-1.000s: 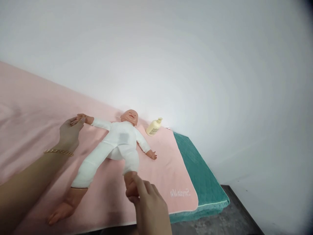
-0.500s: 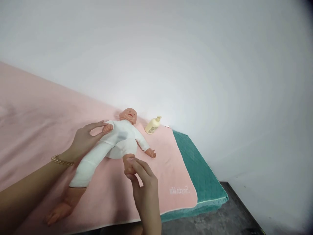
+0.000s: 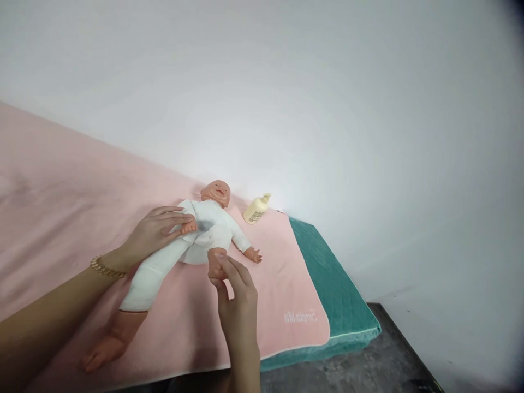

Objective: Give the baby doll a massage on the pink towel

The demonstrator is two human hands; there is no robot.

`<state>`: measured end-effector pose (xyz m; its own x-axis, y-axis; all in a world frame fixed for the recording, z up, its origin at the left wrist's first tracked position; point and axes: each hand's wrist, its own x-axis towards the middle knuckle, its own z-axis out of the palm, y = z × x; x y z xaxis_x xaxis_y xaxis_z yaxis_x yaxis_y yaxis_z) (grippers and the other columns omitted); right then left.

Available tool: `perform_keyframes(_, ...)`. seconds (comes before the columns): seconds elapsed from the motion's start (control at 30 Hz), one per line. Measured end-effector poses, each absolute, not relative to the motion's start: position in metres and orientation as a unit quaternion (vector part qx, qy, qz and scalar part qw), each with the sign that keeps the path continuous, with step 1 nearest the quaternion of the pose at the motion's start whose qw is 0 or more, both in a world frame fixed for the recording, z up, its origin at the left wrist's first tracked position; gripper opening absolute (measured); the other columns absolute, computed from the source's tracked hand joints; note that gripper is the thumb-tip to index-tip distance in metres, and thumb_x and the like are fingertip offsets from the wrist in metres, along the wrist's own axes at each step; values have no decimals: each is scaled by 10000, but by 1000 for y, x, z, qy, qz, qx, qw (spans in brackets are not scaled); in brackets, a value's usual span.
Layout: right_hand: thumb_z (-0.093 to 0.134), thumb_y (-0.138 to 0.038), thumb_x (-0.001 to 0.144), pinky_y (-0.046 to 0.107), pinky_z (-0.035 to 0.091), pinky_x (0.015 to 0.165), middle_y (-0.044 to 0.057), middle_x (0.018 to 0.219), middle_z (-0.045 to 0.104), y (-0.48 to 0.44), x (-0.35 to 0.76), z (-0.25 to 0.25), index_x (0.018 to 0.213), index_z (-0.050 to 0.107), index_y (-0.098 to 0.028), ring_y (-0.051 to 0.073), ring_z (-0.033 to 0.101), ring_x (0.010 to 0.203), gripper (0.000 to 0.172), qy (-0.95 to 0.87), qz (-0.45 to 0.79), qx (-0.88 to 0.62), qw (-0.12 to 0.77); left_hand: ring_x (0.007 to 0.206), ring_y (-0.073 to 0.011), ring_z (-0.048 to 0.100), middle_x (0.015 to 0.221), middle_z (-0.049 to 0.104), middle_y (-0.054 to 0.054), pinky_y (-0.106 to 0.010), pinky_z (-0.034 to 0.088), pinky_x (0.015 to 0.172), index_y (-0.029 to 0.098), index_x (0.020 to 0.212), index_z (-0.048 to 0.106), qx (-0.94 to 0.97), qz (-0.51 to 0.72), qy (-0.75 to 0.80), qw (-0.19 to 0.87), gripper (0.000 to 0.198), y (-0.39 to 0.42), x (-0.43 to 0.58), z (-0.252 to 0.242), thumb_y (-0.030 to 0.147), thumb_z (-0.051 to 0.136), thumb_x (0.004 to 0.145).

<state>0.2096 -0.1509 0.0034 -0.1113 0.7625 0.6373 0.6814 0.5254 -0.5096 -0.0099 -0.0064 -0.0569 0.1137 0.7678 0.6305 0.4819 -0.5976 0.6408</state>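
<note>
A baby doll (image 3: pixel 207 215) with a white cloth body lies on its back on a pink mat (image 3: pixel 278 284), head away from me. My left hand (image 3: pixel 158 229) is closed around the doll's hand (image 3: pixel 189 225) on the left side, holding it over the doll's belly. With thumb and fingers my right hand (image 3: pixel 237 289) grips the doll's foot (image 3: pixel 216 263), raised with the knee bent toward the body. The other leg (image 3: pixel 149 275) lies stretched out toward me at the left. The doll's other arm (image 3: pixel 241 239) rests out to the right on the mat.
A pale yellow pump bottle (image 3: pixel 256 209) stands on the mat beside the doll's head, near the white wall (image 3: pixel 327 109). Under the mat is a green padded cushion (image 3: pixel 331 273), its edge showing at the right. A dark grey surface (image 3: pixel 352 368) lies below it.
My left hand has brought the doll's hand to the right, across its belly. My right hand has pushed the foot slightly up toward the doll's body.
</note>
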Motion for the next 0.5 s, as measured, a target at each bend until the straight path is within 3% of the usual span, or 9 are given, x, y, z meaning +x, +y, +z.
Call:
perform_keyframes(0.17, 645, -94, 865, 284, 567, 893, 58, 1175, 663, -162, 214, 15, 1229, 658, -293, 183, 650, 1075, 415, -716, 77, -526, 452, 1197, -248, 590, 1161, 729, 15, -374, 435, 1077, 286, 1055, 751, 666, 539, 480, 190, 300, -18, -6, -48, 497, 618, 888)
perform_keyframes(0.27, 719, -174, 837, 260, 565, 771, 43, 1081, 631, -169, 219, 25, 1273, 644, -308, 156, 639, 872, 462, -692, 132, -575, 415, 1184, -245, 600, 1189, 714, 33, -370, 461, 1063, 308, 1063, 758, 555, 576, 533, 275, 286, -24, -8, -38, 483, 714, 841)
perform_keyframes(0.37, 679, -240, 874, 234, 521, 679, 11, 986, 666, -174, 225, 34, 1340, 602, -308, 131, 586, 736, 478, -692, 218, -593, 349, 1162, -243, 620, 1180, 718, 12, -392, 453, 1092, 236, 1105, 746, 467, 624, 545, 310, 306, -19, -14, -38, 376, 730, 834)
perform_keyframes(0.5, 651, -190, 861, 232, 482, 732, -28, 907, 694, -179, 230, 41, 1351, 603, -333, 132, 586, 755, 513, -720, 295, -571, 261, 1178, -252, 612, 1284, 663, -98, -435, 470, 1084, 90, 1278, 629, 394, 659, 556, 318, 407, -2, -27, -49, 300, 626, 930)
